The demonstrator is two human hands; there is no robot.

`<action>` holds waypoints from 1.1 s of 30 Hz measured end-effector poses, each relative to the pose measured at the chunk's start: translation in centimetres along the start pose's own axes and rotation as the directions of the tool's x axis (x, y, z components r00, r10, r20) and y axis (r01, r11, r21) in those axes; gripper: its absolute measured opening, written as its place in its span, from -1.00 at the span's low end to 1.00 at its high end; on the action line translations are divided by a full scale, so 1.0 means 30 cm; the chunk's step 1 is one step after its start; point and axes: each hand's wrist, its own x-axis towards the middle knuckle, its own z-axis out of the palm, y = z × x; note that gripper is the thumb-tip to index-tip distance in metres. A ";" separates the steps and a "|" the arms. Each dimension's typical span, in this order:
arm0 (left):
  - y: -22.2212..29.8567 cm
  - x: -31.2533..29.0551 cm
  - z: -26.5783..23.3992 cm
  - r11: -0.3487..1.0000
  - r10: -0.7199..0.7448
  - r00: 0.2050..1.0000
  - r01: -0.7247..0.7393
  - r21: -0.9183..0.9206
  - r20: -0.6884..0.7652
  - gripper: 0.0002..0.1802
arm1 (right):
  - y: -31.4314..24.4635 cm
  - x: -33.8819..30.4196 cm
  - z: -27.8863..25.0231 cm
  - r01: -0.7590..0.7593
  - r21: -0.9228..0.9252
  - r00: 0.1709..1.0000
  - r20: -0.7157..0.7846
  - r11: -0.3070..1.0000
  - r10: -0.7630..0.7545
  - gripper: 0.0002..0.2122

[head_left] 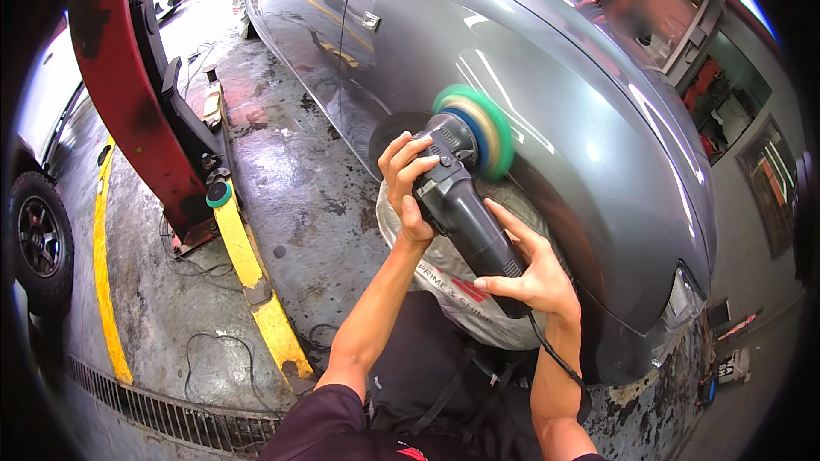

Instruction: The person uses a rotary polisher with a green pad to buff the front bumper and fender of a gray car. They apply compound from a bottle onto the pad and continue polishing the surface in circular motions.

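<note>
Both my hands are closed around a black polisher (465, 218), whose round pad is edged in green (506, 141). Its pad lies against the grey car's body panel (581, 111) above the front wheel, and the pad's rim looks blurred. My left hand (405, 183) grips the head end of the tool, near the pad. Farther back, my right hand (538, 277) wraps the rear of the body. From that end a black cord (559, 363) runs down along my right forearm. A pale printed cover (461, 294) hangs over the wheel just below the tool.
On the left stands a red lift post (141, 85) with a yellow lift arm (252, 269); a small green-edged pad (219, 195) rests on that arm. Cables (218, 337) trail over the stained floor near a drain grate (162, 407). Another vehicle's wheel (38, 239) is at far left.
</note>
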 end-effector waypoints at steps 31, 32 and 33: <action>0.306 -0.140 0.119 0.996 0.040 0.997 -0.035 -0.076 0.061 -0.26 | -0.002 -0.371 -0.120 0.008 0.077 0.999 -0.034 0.997 -0.006 0.02; 0.331 -0.144 0.128 0.996 0.050 0.997 -0.045 -0.082 0.060 -0.27 | 0.006 -0.394 -0.127 0.012 0.085 0.999 -0.039 0.996 -0.009 0.02; 0.354 -0.147 0.135 0.996 0.061 0.996 -0.056 -0.070 0.070 -0.28 | 0.008 -0.416 -0.135 0.003 0.090 0.999 -0.041 0.996 0.001 0.02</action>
